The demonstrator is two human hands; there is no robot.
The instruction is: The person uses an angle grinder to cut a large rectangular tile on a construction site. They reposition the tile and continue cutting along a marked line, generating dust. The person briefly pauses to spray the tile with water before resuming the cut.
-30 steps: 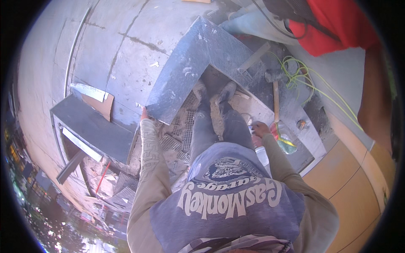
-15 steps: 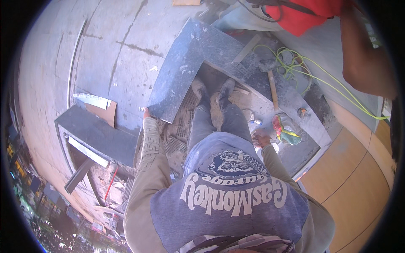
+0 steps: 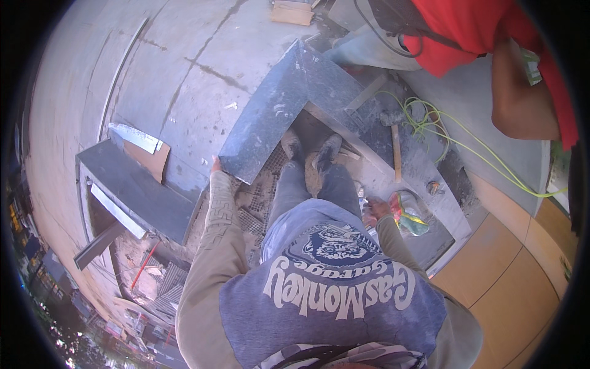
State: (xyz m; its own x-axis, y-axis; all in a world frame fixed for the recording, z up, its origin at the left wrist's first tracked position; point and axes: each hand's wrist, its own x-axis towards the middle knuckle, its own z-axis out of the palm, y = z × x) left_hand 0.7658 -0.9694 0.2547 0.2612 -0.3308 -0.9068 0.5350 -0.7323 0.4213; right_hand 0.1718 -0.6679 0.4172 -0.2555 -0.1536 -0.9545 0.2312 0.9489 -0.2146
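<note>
Concrete ledge, dark slab (image 3: pixel 270 117) lengthwise away

Stone slab (image 3: pixel 270 114) lies far left of the shoes (image 3: pixel 310 150); hammer (image 3: pixel 393 144) right of them; cord (image 3: pixel 455 141) beyond the hammer, further right.

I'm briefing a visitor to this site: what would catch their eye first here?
The big dark stone slab lying in the middle, with the left hand touching its near corner. At top right a co-worker in a red shirt bends over tangled yellow-green cord, near a hammer.
</note>
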